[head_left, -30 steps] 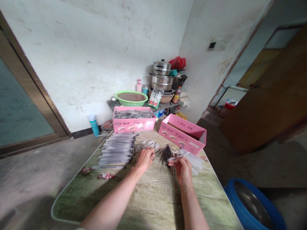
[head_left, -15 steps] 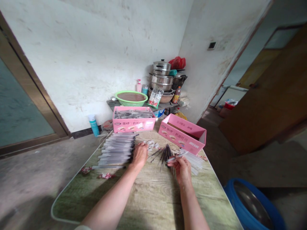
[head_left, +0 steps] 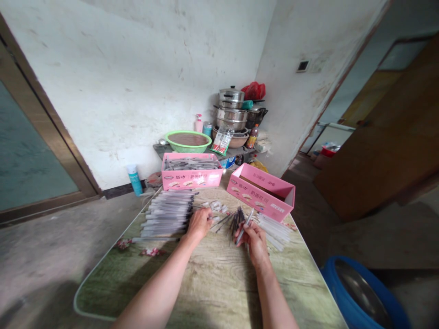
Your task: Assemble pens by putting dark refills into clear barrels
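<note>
My right hand (head_left: 256, 241) is closed round a pen (head_left: 245, 226), which it holds tilted with the upper end pointing away from me. Beside it lies a bunch of dark pen refills (head_left: 236, 219), and clear pen barrels (head_left: 277, 230) are spread to its right. My left hand (head_left: 199, 224) is pinched just right of a row of pens (head_left: 167, 214) with frosted barrels and dark ends. A small, light-coloured piece shows at its fingertips, too small to name for certain. Small white parts (head_left: 217, 206) are scattered just beyond that hand.
At the table's (head_left: 212, 292) far edge stand a pink box full of pens (head_left: 192, 179) and a second pink box (head_left: 259, 196). Behind them, a shelf bears a green basin (head_left: 188, 145) and stacked pots (head_left: 231, 112). A blue tub (head_left: 363, 292) stands at the right.
My right hand has turned the pen from nearly level to a steeper slant and shifted slightly left. My left fingers have drawn back a little from the white parts, a small piece at their tips.
</note>
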Demonstrator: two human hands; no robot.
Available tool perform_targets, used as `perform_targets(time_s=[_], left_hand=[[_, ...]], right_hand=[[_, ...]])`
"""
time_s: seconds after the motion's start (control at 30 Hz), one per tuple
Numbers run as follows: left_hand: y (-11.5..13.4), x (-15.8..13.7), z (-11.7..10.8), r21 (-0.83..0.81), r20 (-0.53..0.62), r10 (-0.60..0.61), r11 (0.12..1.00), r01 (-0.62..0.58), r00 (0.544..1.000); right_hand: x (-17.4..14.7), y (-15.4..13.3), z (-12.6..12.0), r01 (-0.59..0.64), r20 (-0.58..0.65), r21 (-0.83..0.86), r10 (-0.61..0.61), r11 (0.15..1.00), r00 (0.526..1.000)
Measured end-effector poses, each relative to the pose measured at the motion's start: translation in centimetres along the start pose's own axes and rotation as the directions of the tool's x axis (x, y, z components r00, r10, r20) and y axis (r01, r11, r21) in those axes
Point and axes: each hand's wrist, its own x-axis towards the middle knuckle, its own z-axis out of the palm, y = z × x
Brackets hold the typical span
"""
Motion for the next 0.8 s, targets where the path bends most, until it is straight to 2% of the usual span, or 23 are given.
perform_targets(time_s=[0.1,0.17,0.2,0.27,0.33,0.4,0.67,0.8], left_hand=[[-0.1,0.2,-0.1,-0.182,-0.076,-0.068,0.982,0.053,0.995],[0.1,0.4,-0.1,-0.433,-0.110,-0.146,0.897,0.085,0.983],[0.2,0.4,-0.1,-0.579,-0.092,-0.184,0.810,0.098,0.979],[0.6,0.4,0.0,-0.814,-0.002,-0.223,0.567,0.128,0.975],[0.9,0.3,0.2,-0.920,0.083,-0.221,0.359,0.160,0.972],[1.1,0.1,0.3,-0.950,0.117,-0.217,0.260,0.173,0.969],[1.3,-0.1,0.2,-0.970,0.132,-0.245,0.168,0.176,0.960],[1.7,-0.2,0.3,-0.962,0.158,-0.191,0.192,0.195,0.969]], right_hand=[[-0.1,0.0,0.1,0.013,-0.016,-0.026,-0.014,1.000,1.000],[-0.1,0.0,0.2,0.043,-0.042,-0.096,-0.047,0.994,0.998],[-0.2,0.0,0.3,0.054,-0.046,-0.141,-0.061,0.988,0.997],[-0.4,0.1,0.7,0.063,-0.028,-0.229,-0.071,0.971,0.997],[-0.6,0.0,1.1,0.074,0.019,-0.301,-0.072,0.951,0.997],[-0.8,-0.1,1.4,0.107,0.072,-0.367,-0.086,0.924,0.994],[-1.0,-0.1,1.5,0.145,0.140,-0.462,-0.090,0.875,0.986],[-0.9,-0.1,1.5,0.161,0.157,-0.506,-0.093,0.847,0.983]])
